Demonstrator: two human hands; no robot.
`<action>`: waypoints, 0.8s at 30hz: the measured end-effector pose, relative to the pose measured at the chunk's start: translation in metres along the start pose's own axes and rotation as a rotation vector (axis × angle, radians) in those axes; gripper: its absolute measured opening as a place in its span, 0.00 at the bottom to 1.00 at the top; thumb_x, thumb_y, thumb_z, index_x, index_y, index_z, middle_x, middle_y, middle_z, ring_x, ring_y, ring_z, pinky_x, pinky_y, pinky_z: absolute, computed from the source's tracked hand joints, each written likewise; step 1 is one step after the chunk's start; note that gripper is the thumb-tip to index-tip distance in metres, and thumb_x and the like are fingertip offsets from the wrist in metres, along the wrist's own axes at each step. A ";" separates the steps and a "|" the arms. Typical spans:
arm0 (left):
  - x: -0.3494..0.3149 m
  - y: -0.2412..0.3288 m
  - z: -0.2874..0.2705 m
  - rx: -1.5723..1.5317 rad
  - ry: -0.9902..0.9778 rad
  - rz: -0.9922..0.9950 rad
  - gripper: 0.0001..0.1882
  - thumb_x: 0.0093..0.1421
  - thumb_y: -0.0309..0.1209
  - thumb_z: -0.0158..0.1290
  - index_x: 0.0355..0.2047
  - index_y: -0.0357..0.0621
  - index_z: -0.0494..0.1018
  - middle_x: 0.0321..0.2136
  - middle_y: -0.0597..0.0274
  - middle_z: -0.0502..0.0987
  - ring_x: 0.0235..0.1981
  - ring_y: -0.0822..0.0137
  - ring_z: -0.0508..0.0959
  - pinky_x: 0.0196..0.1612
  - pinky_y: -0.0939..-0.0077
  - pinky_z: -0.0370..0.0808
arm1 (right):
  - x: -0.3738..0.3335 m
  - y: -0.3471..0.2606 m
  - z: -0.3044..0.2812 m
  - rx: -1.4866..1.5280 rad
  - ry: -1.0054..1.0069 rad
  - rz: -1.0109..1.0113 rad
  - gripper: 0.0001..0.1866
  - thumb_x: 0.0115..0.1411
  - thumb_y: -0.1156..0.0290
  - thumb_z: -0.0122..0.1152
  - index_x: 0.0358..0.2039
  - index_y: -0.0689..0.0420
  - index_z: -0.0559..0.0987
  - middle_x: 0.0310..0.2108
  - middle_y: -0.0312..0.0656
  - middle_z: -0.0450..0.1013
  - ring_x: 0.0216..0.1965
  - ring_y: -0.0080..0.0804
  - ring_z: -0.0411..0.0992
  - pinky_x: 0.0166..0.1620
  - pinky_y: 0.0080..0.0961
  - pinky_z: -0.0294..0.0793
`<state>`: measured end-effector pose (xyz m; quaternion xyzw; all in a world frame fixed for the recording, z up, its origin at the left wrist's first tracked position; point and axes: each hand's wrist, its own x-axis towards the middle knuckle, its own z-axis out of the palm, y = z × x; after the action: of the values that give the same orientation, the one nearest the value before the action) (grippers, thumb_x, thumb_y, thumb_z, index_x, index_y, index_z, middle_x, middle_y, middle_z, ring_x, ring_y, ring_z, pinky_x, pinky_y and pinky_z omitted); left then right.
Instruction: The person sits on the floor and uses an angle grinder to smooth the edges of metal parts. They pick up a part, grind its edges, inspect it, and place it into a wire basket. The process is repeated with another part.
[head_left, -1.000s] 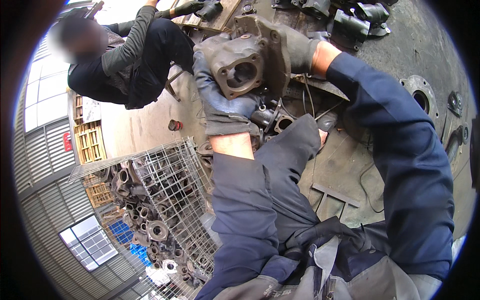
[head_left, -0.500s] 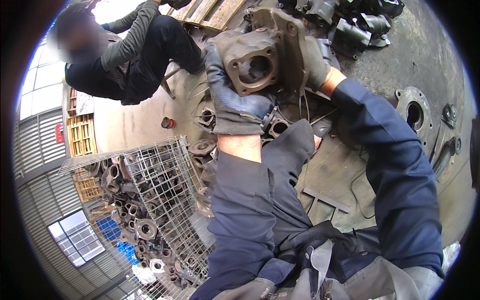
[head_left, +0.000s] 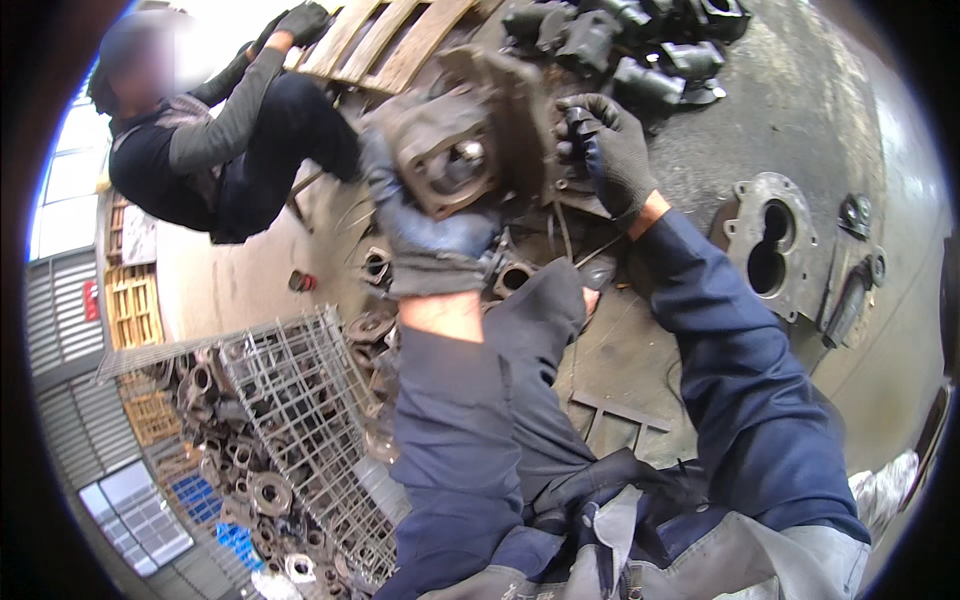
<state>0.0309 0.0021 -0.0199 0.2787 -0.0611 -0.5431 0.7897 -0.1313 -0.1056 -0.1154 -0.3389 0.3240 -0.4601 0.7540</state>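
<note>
Cradling flanged casting [head_left: 440, 120] against curved fingers of left hand [head_left: 425, 225], presumably to bear its weight; just beside its flange [head_left: 522, 130], with right hand [head_left: 615, 150] curled; cannot tell whether pinching anything.

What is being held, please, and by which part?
The left hand holds a metal casting by its lower left side; for the right hand, I cannot tell.

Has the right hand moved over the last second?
Yes. Rightward, judged against the flanged plate lying on the floor: the right hand is now nearer to it and no longer grips the metal casting.
</note>
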 end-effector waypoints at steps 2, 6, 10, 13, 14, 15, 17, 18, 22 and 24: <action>-0.001 0.002 -0.001 0.016 0.001 0.054 0.32 0.72 0.62 0.53 0.65 0.55 0.73 0.62 0.59 0.78 0.65 0.52 0.76 0.72 0.38 0.68 | 0.000 -0.010 -0.011 0.109 0.067 0.050 0.07 0.76 0.73 0.60 0.47 0.63 0.82 0.32 0.40 0.79 0.26 0.25 0.77 0.31 0.25 0.82; -0.003 0.005 -0.001 0.020 -0.015 0.092 0.30 0.73 0.60 0.53 0.64 0.56 0.74 0.61 0.61 0.78 0.64 0.53 0.76 0.71 0.39 0.70 | 0.000 -0.020 -0.028 0.142 0.130 0.097 0.06 0.76 0.74 0.60 0.47 0.62 0.82 0.34 0.42 0.81 0.28 0.28 0.81 0.33 0.28 0.87; -0.012 0.003 -0.003 -0.071 -0.022 -0.038 0.32 0.71 0.64 0.51 0.64 0.59 0.74 0.62 0.61 0.78 0.65 0.50 0.75 0.71 0.37 0.69 | 0.001 -0.018 -0.033 0.181 0.143 0.091 0.07 0.76 0.74 0.60 0.47 0.63 0.82 0.35 0.42 0.81 0.27 0.28 0.80 0.33 0.27 0.86; -0.011 0.001 -0.002 -0.007 0.026 0.004 0.34 0.69 0.66 0.52 0.64 0.59 0.75 0.63 0.60 0.77 0.65 0.47 0.75 0.70 0.34 0.70 | 0.000 -0.017 -0.034 0.197 0.140 0.125 0.07 0.76 0.75 0.59 0.48 0.64 0.82 0.36 0.43 0.82 0.27 0.27 0.79 0.32 0.25 0.86; -0.010 0.001 -0.002 -0.030 0.049 -0.036 0.34 0.68 0.66 0.53 0.64 0.59 0.75 0.64 0.59 0.77 0.66 0.48 0.74 0.69 0.33 0.71 | -0.001 -0.015 -0.034 0.198 0.135 0.119 0.07 0.76 0.74 0.60 0.49 0.63 0.82 0.35 0.43 0.82 0.28 0.27 0.80 0.31 0.24 0.85; -0.010 0.000 -0.002 -0.044 0.033 -0.079 0.37 0.66 0.69 0.53 0.65 0.61 0.74 0.64 0.57 0.77 0.67 0.47 0.73 0.69 0.30 0.70 | -0.004 -0.015 -0.034 0.144 0.135 0.135 0.08 0.75 0.73 0.61 0.49 0.62 0.82 0.34 0.42 0.82 0.27 0.28 0.81 0.29 0.25 0.85; -0.010 0.000 -0.001 -0.101 0.048 -0.195 0.42 0.63 0.73 0.52 0.67 0.63 0.72 0.65 0.56 0.76 0.67 0.44 0.73 0.68 0.26 0.69 | -0.011 -0.015 -0.034 0.033 0.135 0.134 0.13 0.78 0.65 0.58 0.49 0.61 0.84 0.34 0.38 0.81 0.29 0.26 0.79 0.35 0.28 0.86; -0.010 -0.001 0.001 -0.096 0.112 -0.214 0.45 0.60 0.76 0.52 0.69 0.63 0.71 0.66 0.56 0.75 0.68 0.43 0.72 0.67 0.22 0.68 | -0.014 -0.016 -0.033 -0.009 0.135 0.127 0.14 0.78 0.62 0.58 0.47 0.61 0.84 0.33 0.38 0.81 0.29 0.26 0.79 0.34 0.27 0.85; -0.013 -0.005 0.010 -0.011 0.079 -0.150 0.46 0.60 0.77 0.53 0.69 0.63 0.71 0.67 0.56 0.74 0.68 0.43 0.72 0.67 0.22 0.67 | -0.033 -0.023 -0.028 -0.169 0.115 0.101 0.20 0.78 0.54 0.59 0.40 0.60 0.83 0.31 0.38 0.80 0.27 0.25 0.78 0.31 0.26 0.82; -0.014 -0.006 0.016 0.047 0.108 -0.109 0.45 0.61 0.76 0.53 0.69 0.63 0.71 0.68 0.56 0.73 0.68 0.43 0.71 0.67 0.21 0.67 | -0.041 -0.028 -0.022 -0.212 0.091 0.108 0.22 0.79 0.52 0.56 0.43 0.60 0.83 0.32 0.38 0.81 0.28 0.23 0.78 0.32 0.25 0.82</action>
<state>0.0136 0.0072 -0.0068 0.3287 -0.0159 -0.5679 0.7544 -0.1775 -0.0827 -0.0978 -0.3776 0.4227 -0.3967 0.7221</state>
